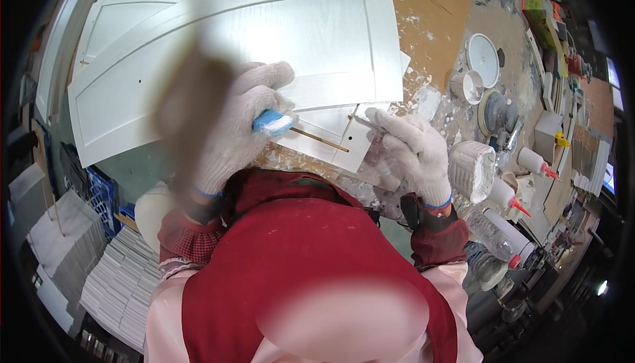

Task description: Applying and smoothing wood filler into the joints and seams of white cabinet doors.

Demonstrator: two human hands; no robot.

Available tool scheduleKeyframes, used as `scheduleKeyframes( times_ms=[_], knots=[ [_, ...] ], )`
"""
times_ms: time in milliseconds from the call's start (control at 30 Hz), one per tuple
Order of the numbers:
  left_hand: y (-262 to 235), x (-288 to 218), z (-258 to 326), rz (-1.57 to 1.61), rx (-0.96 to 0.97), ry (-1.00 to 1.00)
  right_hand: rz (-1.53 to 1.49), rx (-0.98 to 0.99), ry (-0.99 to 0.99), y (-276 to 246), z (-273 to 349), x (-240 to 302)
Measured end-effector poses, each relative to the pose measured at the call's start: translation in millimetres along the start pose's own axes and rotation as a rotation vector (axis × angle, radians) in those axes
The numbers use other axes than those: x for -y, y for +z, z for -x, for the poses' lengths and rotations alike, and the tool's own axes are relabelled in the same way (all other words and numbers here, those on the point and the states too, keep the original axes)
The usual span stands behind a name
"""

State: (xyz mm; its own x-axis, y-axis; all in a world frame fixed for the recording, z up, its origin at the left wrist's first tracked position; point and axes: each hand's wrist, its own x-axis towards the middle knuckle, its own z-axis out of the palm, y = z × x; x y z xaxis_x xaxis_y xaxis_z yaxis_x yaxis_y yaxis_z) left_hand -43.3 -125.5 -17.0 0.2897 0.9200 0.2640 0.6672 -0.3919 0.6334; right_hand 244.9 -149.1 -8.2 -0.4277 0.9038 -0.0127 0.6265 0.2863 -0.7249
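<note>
My left hand (241, 121), in a white knit glove, is closed on a small blue piece (271, 122) smeared with white. From beside it a thin brown stick (324, 140) slants down to the right over a white panel (355, 139). My right hand (411, 144), also gloved, curls its fingers at that panel's upper right corner; a small greyish thing shows at the fingertips, its kind unclear. Above both hands lies a larger white door panel (317, 39) with an arched groove, overlapping the lower one. A blurred brown shape (195, 91) close to the camera hides part of my left hand.
On the paint-spattered bench at right stand a white tub (471, 170), a small cup (467, 86), a round white lid (483, 60), red-tipped bottles (508, 194) and a clear bottle (491, 236). Stacked white boards (122, 280) and a blue crate (102, 197) are at left.
</note>
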Motion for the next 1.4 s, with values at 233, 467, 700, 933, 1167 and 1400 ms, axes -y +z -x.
scheduleKeyframes(
  times_ms=[233, 467, 700, 933, 1167, 1400],
  knots=[
    [-0.5, 1.7, 1.4, -0.005, 0.007, 0.004, -0.481, -0.107, 0.514, 5.0, 8.5, 17.4],
    [-5.0, 0.3, 3.3, 0.082, 0.114, -0.016, -0.624, -0.205, 0.661, 7.0, 3.7, 21.4],
    [-0.2, 0.2, 0.5, 0.013, -0.001, 0.018, -0.632, -0.212, 0.578, 9.5, -0.5, 22.1],
    [0.8, 2.2, 1.4, 0.004, -0.009, 0.026, -0.11, -0.112, 0.42, 1.3, 0.1, 21.7],
    [0.7, 3.4, 2.5, 0.025, 0.005, 0.027, 0.276, 0.02, 0.285, -8.7, -6.9, 32.0],
    [-1.4, 7.5, 4.6, 0.024, -0.029, 0.086, 0.509, 0.004, 0.202, -14.9, -8.9, 35.7]
  ],
)
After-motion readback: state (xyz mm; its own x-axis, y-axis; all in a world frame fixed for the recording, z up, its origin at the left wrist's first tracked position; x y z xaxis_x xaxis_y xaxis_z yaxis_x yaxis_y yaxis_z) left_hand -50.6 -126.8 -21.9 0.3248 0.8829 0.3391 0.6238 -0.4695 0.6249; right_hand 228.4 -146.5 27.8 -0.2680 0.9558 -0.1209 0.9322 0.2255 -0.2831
